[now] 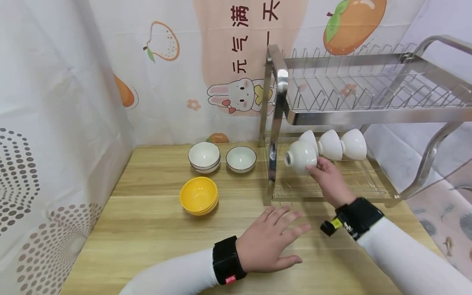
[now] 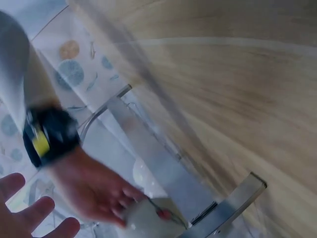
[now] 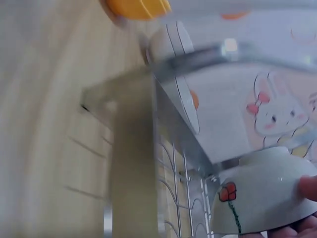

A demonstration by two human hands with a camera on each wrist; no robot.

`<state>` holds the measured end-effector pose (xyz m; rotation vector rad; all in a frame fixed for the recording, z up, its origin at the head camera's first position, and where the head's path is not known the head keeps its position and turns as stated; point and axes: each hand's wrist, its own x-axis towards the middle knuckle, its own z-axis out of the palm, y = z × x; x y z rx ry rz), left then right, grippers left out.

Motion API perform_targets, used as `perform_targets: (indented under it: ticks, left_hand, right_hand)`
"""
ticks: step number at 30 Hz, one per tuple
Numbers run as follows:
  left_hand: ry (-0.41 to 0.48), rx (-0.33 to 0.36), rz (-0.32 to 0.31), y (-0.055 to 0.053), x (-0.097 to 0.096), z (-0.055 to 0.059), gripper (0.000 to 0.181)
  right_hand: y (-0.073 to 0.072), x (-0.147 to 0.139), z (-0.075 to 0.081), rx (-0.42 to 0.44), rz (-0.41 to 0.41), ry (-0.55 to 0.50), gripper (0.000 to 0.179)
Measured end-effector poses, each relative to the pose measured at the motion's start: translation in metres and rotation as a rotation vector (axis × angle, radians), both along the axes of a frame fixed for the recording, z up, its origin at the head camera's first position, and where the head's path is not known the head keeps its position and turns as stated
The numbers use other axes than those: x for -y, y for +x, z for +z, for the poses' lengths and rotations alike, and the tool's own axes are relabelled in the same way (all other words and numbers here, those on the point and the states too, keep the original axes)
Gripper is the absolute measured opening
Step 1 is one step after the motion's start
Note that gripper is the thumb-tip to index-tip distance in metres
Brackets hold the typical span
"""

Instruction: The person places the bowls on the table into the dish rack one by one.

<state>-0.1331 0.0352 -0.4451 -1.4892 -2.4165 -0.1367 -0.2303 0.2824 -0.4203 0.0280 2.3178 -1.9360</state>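
White ceramic round bowl (image 1: pixel 304 157), red flower and green stem on its side: pinched at the rim by the right hand (image 1: pixel 330 178), just left of its fingertips, foot facing left, mouth right, axis roughly level. Left hand (image 1: pixel 267 241): empty, fingers spread wide; black fabric wristband (image 1: pixel 225 262) behind them, red label, lettering uncertain. Beyond both hands' fingers: white printed curtain (image 1: pixel 166 94), sideways characters 元气满 and 一天.
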Motion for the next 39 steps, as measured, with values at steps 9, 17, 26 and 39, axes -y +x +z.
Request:
perform_targets:
  ticks: [9, 17, 26, 39]
  left_hand:
    - [-0.067, 0.05, 0.019, -0.006, -0.005, -0.012, 0.075]
    - [-0.115, 0.124, 0.009, -0.007, -0.004, -0.014, 0.074]
    - [-0.135, 0.147, 0.022, -0.01, 0.003, -0.015, 0.072]
    - [-0.091, 0.138, 0.062, -0.006, 0.01, -0.019, 0.072]
  right_hand:
    - [-0.069, 0.012, -0.005, 0.055, 0.003, -0.003, 0.054]
    - [-0.094, 0.018, -0.011, 0.113, -0.034, 0.011, 0.055]
    - [-0.102, 0.018, -0.019, 0.143, -0.021, 0.093, 0.056]
    - [-0.1, 0.018, -0.019, 0.127, 0.032, 0.276, 0.058]
